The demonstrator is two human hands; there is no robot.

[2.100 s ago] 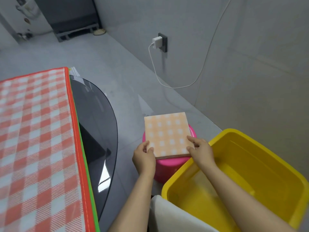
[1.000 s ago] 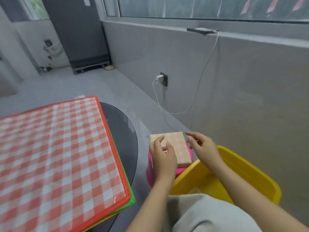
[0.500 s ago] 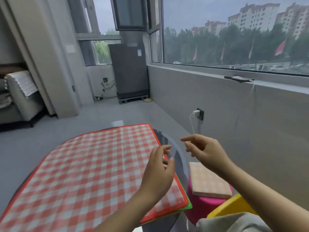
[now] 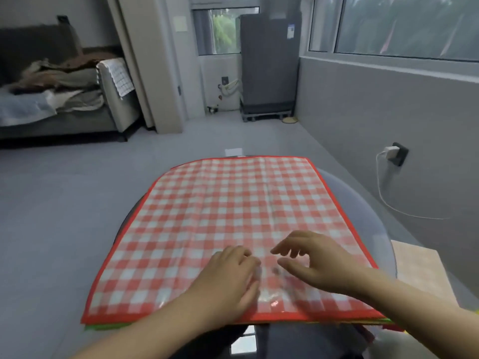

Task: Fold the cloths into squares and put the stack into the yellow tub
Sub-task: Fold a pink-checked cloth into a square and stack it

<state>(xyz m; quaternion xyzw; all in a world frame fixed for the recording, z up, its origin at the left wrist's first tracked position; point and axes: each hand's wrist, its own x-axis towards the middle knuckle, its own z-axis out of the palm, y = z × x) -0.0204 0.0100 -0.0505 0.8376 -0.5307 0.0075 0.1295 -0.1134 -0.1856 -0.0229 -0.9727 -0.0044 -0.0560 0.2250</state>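
Note:
A red-and-white checked cloth [image 4: 223, 213] lies flat on top of a pile of cloths on the round glass table [image 4: 363, 203]; a green edge [image 4: 108, 326] shows beneath it. My left hand [image 4: 230, 278] hovers palm down over the cloth's near part, fingers loosely curled. My right hand [image 4: 316, 260] is beside it with fingers spread, holding nothing. The folded orange checked cloth [image 4: 414, 270] sits at the right, past the table's rim. Only a sliver of the yellow tub [image 4: 475, 312] shows at the right edge.
A grey sofa [image 4: 64, 104] piled with clothes stands at the back left. A dark cabinet [image 4: 267, 66] is against the far wall. A charger and white cable [image 4: 388, 177] hang from the right wall. Grey floor surrounds the table.
My view turned left from the folded orange cloth and tub to the table. Both hands let go of the orange stack and moved over the red checked cloth.

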